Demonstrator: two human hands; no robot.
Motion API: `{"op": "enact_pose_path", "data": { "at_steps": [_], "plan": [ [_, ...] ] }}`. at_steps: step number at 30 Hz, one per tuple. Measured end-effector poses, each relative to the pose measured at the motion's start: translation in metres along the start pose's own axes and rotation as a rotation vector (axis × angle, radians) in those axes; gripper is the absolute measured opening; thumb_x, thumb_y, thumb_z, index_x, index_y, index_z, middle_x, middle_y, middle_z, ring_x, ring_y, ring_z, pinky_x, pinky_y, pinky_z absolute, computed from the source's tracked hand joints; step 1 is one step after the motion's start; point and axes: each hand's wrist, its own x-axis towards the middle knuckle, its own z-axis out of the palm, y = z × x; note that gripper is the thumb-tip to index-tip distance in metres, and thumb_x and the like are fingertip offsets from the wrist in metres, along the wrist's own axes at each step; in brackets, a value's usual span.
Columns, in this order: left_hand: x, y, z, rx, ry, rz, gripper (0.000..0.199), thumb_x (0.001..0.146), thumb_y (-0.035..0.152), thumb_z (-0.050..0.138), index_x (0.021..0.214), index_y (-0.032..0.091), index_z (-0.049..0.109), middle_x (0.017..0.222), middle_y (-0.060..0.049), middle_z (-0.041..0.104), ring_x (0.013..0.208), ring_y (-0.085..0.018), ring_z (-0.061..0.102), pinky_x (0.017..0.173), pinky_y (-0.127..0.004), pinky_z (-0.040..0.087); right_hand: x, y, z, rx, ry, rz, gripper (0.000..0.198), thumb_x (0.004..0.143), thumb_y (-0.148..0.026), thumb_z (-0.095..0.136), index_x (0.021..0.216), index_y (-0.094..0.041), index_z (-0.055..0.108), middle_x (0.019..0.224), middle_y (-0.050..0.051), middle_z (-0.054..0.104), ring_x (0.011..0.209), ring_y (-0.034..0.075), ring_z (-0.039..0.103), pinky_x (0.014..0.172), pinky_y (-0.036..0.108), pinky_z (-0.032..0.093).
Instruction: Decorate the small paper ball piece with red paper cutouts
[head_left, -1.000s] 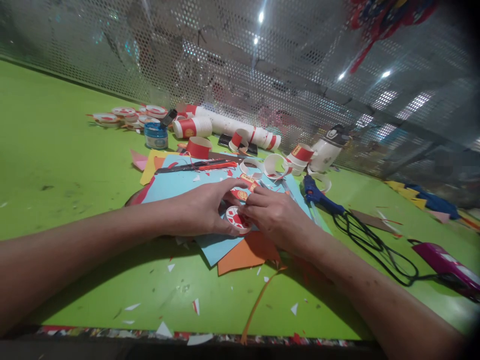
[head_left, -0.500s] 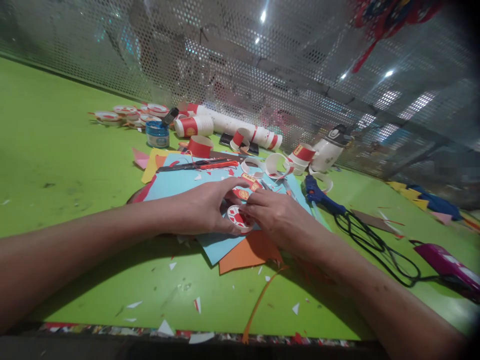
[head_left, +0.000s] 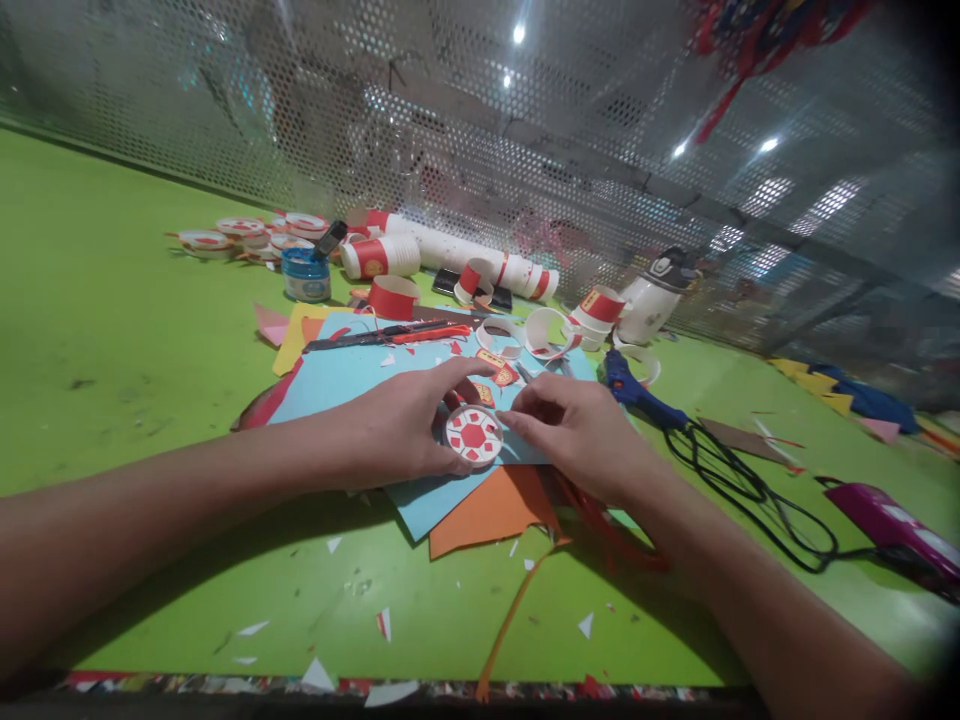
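My left hand [head_left: 409,420] curls around a round white paper cup base [head_left: 474,436], gripping its rim between thumb and fingers. Red paper shapes sit on its face, a hexagon in the middle with small pieces around it. Just right of the disc, my right hand [head_left: 577,430] has thumb and forefinger pinched together; anything between them is too small to make out. Both hands are over light blue paper [head_left: 352,375]. Red patterned paper scraps [head_left: 499,370] lie behind the disc. Red-orange loops like scissor handles [head_left: 611,530] show partly under my right wrist.
A blue glue gun [head_left: 645,390] with a black cord lies at right, near a purple power strip [head_left: 892,525]. Behind are cut cup rings [head_left: 551,333], stacked paper cups [head_left: 382,256], a blue jar [head_left: 306,275] and a black-and-orange cutter [head_left: 405,335]. Orange paper [head_left: 487,515] lies in front.
My right hand has drawn back to the right from the disc's face, leaving the red pattern uncovered. My left hand keeps its hold on the disc. The view has shifted slightly.
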Motion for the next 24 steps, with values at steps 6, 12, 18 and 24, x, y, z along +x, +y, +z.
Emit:
{"op": "enact_pose_path", "data": {
  "at_steps": [6,12,18,24],
  "plan": [
    [-0.0001,0.0024,0.0040,-0.038,0.062,0.047,0.072,0.067,0.022,0.072,0.133,0.022,0.044,0.112,-0.005,0.061,0.085,-0.018,0.060,0.075,-0.032,0.050,-0.0040,-0.0099,0.0004,0.014,-0.071,0.161,0.017,0.081,-0.034,0.066,0.076,-0.018,0.061,0.076,0.002,0.061,0.067,0.015,0.051,0.060,0.029,0.040],
    [0.0009,0.0017,0.0077,-0.074,0.055,0.069,0.055,0.067,0.014,0.068,0.119,0.023,0.050,0.110,-0.002,0.061,0.076,-0.015,0.059,0.069,-0.030,0.051,-0.0055,-0.0099,0.0030,0.072,-0.053,0.174,0.013,0.082,-0.030,0.064,0.076,-0.018,0.062,0.078,0.003,0.062,0.070,0.015,0.054,0.062,0.029,0.041],
    [-0.0010,0.0034,0.0092,-0.044,0.040,0.086,0.063,0.069,0.018,0.070,0.128,0.023,0.045,0.113,-0.004,0.061,0.078,-0.016,0.059,0.073,-0.032,0.051,-0.0061,-0.0086,0.0070,0.097,-0.022,0.173,0.013,0.081,-0.029,0.065,0.073,-0.018,0.063,0.077,0.003,0.064,0.069,0.015,0.054,0.061,0.029,0.042],
    [-0.0021,0.0070,0.0063,-0.062,-0.010,0.057,0.069,0.072,0.024,0.068,0.135,0.024,0.040,0.104,-0.004,0.063,0.081,-0.018,0.060,0.072,-0.032,0.050,-0.0056,-0.0084,0.0082,0.061,0.010,0.121,0.012,0.079,-0.023,0.067,0.069,-0.017,0.066,0.071,0.002,0.067,0.065,0.014,0.055,0.059,0.028,0.041]
  ]
}}
